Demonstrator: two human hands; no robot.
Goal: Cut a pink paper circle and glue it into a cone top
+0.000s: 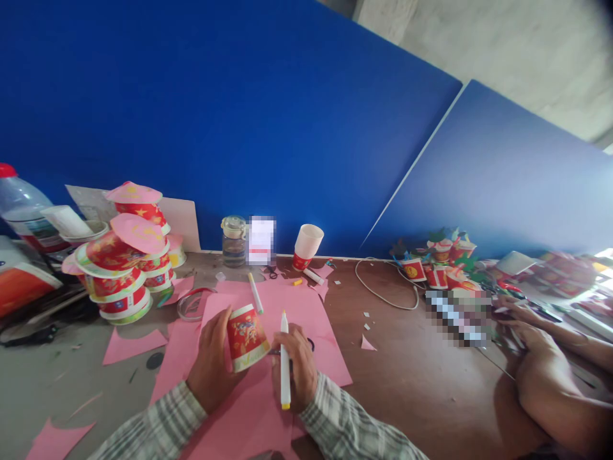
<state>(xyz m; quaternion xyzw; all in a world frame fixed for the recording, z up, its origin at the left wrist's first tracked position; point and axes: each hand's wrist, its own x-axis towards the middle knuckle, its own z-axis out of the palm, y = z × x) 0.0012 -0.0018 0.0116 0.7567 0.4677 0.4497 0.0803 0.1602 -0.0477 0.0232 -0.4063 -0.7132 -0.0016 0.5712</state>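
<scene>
My left hand [214,358] is closed round a red paper cup [246,337] with a gold pattern, tilted with its yellowish rim down and to the right. In my right hand [299,364] is a white marker [285,364], tip up and yellow end toward me. Dark scissors [311,345] show partly behind the right fingers; whether they are held is hidden. Under both hands lie large pink paper sheets [325,351]. A second white marker [255,292] rests on the paper beyond the cup, and a small yellow cap [297,282] lies further back.
Stacked red cups with pink paper hats [136,233] stand at left beside a plastic bottle [23,211]. A glass jar [234,243], nested white cups [309,241] and a roll of tape [191,305] are at the back. Another person's arms [550,358] reach in from the right.
</scene>
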